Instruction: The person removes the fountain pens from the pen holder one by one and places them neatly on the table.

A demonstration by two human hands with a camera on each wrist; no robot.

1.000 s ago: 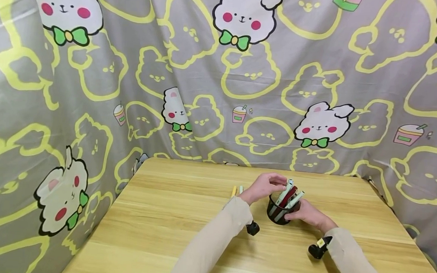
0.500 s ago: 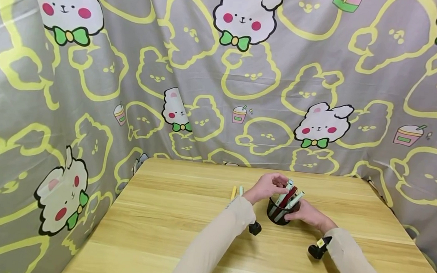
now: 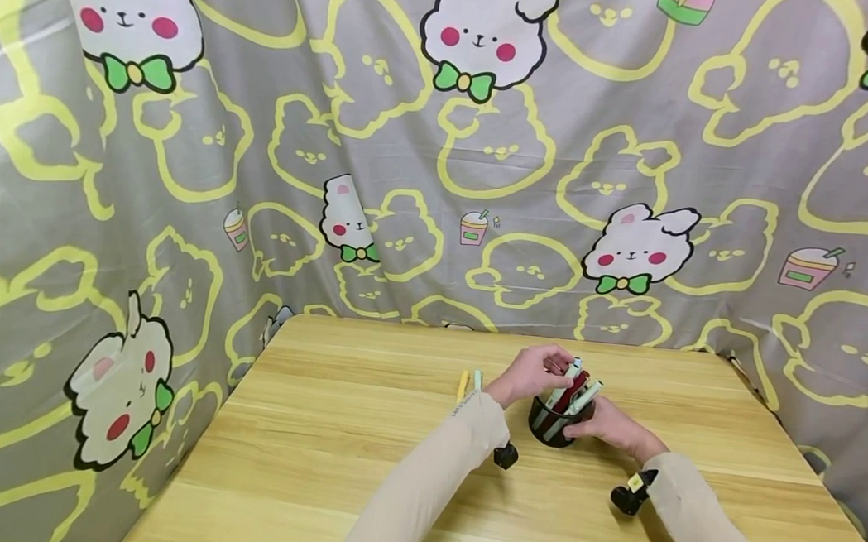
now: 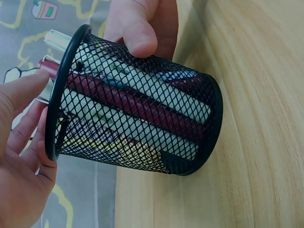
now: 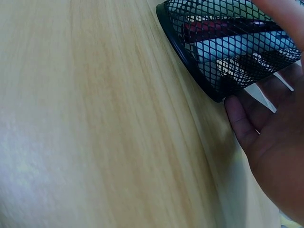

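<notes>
A black wire-mesh pen holder (image 3: 543, 431) stands upright on the table with several pens in it. My right hand (image 3: 614, 427) holds its side, the thumb lying across the mesh in the left wrist view. Over the rim, my left hand (image 3: 535, 372) pinches the upper end of a pale green pen (image 3: 566, 380) whose lower part is inside the holder. Beside that pen a dark red pen (image 4: 109, 92) and another pale green pen (image 3: 586, 396) lean to the right. The left fingers (image 4: 28, 128) are close against the rim in the left wrist view.
To the left of my left hand, a yellow pen (image 3: 463, 385) and a pale green pen (image 3: 478, 380) lie on the wooden table (image 3: 305, 429), partly hidden by the sleeve. A patterned grey curtain (image 3: 413, 120) hangs behind the table and along its sides.
My left hand has shifted very slightly, its fingers settling lower around the pale green pen's top. The right hand and the pen holder stay where they were.
</notes>
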